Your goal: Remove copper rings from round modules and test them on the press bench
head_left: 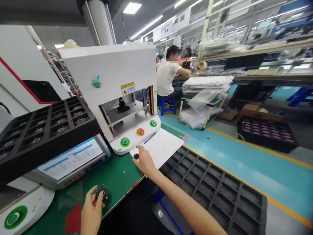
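My left hand, at the lower left over the table's front edge, pinches a small round black part with a ring-shaped centre between thumb and fingers. Farther forward, my right hand reaches over a white paper sheet with thumb and index finger apart. In the gap between those fingers shows a dark round piece; it looks to be lying on the sheet's corner, partly covered by the hand. Just beyond stands a white press machine with two green buttons and a red one. A black fixture sits inside its opening.
A black compartment tray with several round parts stands left, above a screen. Another black compartment tray lies to the right. A blue pen rests on the paper. A person in white sits beyond, beside stacked sheets.
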